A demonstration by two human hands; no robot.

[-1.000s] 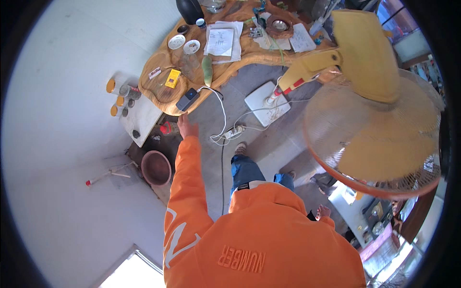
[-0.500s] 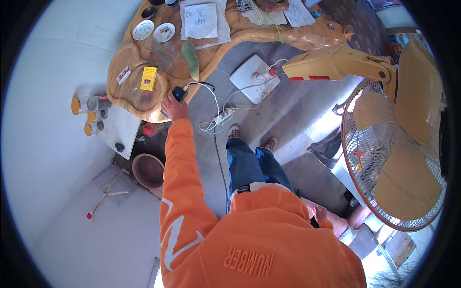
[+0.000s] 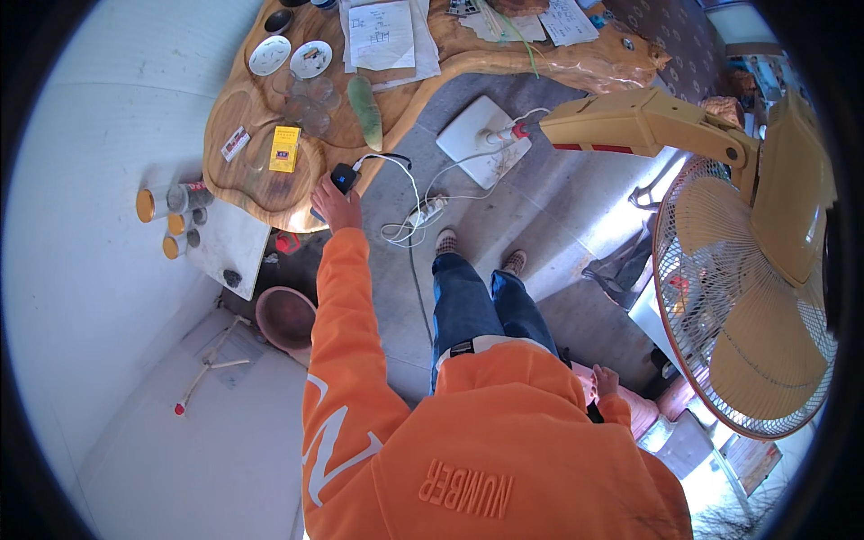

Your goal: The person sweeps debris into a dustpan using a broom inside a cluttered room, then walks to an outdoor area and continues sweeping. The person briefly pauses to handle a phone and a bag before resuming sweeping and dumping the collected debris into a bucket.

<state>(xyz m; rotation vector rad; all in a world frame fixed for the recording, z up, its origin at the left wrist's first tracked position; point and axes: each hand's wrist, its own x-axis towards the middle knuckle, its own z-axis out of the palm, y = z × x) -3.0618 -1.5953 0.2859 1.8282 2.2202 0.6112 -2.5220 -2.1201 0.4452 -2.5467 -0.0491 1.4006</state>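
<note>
Head view: left hand has reached the surface edge, grip now grasping the black charger; right hand idle, loosely curled.

Black charger, white cable; yellow box; green gourd; tan wooden counter; orange sleeve.

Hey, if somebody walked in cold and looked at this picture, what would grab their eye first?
Probably the big yellow fan filling the right side, and the bright orange hoodie low in the middle. Next, the left hand stretched out to a small black device with a white cable at the near edge of the curvy wooden table, where a yellow box lies. The right hand hangs by the hip.
</note>
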